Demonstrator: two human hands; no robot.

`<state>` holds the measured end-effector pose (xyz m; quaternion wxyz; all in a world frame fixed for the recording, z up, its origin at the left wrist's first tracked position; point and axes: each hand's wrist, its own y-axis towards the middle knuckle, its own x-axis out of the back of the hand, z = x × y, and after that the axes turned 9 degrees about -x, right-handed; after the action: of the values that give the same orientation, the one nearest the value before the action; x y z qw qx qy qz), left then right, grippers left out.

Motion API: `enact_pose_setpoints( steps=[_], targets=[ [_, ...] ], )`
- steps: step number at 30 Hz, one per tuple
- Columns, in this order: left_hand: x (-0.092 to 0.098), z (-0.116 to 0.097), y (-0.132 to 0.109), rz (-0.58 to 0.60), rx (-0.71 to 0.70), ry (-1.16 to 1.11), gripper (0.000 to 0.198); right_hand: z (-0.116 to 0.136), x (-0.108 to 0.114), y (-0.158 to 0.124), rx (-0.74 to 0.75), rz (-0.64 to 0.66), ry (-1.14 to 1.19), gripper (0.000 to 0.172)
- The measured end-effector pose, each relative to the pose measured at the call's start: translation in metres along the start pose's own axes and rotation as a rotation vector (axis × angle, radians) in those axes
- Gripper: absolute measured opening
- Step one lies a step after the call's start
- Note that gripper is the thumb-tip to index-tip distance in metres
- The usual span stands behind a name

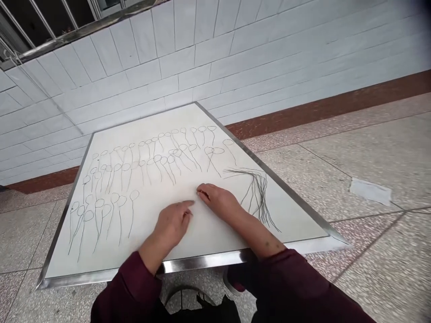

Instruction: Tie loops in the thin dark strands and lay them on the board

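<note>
Near the middle of the white tabletop, my two hands face each other with their fingertips a short distance apart. My left hand is partly curled, its index finger pointing right and its thumb close below; anything thin between them is too small to see. My right hand has its fingertips pinched together, and what they hold cannot be made out. Right of that forearm lies a loose bundle of thin dark green wire-like strands. Many similar strands with a round loop at one end are laid out in rough rows to the left and behind.
A shiny metal edge frames the table, whose far side stands close to a white tiled wall. A barred window is at upper left. On the speckled floor at right lies a white sheet.
</note>
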<state>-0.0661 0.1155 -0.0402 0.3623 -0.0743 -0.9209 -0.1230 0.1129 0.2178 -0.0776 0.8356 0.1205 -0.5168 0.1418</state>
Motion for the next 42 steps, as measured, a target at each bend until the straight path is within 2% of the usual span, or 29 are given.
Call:
enact_pose_setpoints(
  steps=[2, 4, 7, 11, 16, 19, 22, 24, 25, 26, 28, 31, 34, 37, 42],
  targets=[
    [0.014, 0.007, -0.020, -0.261, 0.145, 0.164, 0.038, 0.002, 0.001, 0.000, -0.006, 0.010, -0.014, 0.014],
    [0.031, 0.021, -0.039, -0.393, 0.318, 0.358, 0.043, 0.005, 0.002, -0.001, -0.012, 0.021, -0.029, 0.014],
    [0.052, 0.044, -0.060, -0.417, 0.452, 0.541, 0.051, 0.012, 0.002, -0.002, -0.004, 0.035, -0.039, 0.015],
    [0.056, 0.062, -0.068, -0.430, 0.487, 0.576, 0.052, 0.021, 0.002, -0.003, 0.008, 0.068, -0.036, 0.016],
    [0.051, 0.067, -0.063, -0.462, 0.505, 0.537, 0.055, 0.023, 0.002, -0.003, -0.001, 0.076, -0.041, 0.017],
    [0.050, 0.060, -0.061, -0.485, 0.527, 0.497, 0.059, 0.023, 0.002, -0.003, -0.008, 0.086, 0.008, 0.018],
    [0.048, 0.041, -0.057, -0.499, 0.486, 0.281, 0.065, 0.031, 0.002, -0.006, 0.028, 0.077, 0.223, 0.016],
    [0.042, 0.025, -0.052, -0.503, 0.405, -0.166, 0.065, 0.040, 0.002, -0.009, 0.035, 0.109, 0.506, 0.016],
    [0.037, 0.017, -0.049, -0.478, 0.369, -0.369, 0.065, 0.045, 0.002, -0.010, 0.019, 0.170, 0.684, 0.020],
    [0.032, 0.010, -0.045, -0.459, 0.342, -0.527, 0.065, 0.050, 0.002, -0.012, -0.007, 0.226, 0.863, 0.026],
    [0.019, -0.002, -0.037, -0.430, 0.315, -0.699, 0.065, 0.057, 0.004, -0.012, -0.012, 0.287, 1.123, 0.036],
    [0.001, -0.013, -0.026, -0.409, 0.310, -0.782, 0.066, 0.059, 0.010, -0.011, -0.029, 0.287, 1.341, 0.033],
    [-0.009, -0.017, -0.015, -0.360, 0.299, -0.796, 0.060, 0.053, 0.017, -0.009, -0.083, 0.227, 1.417, 0.029],
    [-0.011, -0.018, 0.000, -0.332, 0.273, -0.782, 0.052, 0.046, 0.022, -0.008, -0.147, 0.151, 1.386, 0.026],
    [-0.012, -0.015, 0.034, -0.397, 0.221, -0.833, 0.047, 0.038, 0.026, -0.007, -0.155, 0.071, 1.280, 0.024]
  ],
)
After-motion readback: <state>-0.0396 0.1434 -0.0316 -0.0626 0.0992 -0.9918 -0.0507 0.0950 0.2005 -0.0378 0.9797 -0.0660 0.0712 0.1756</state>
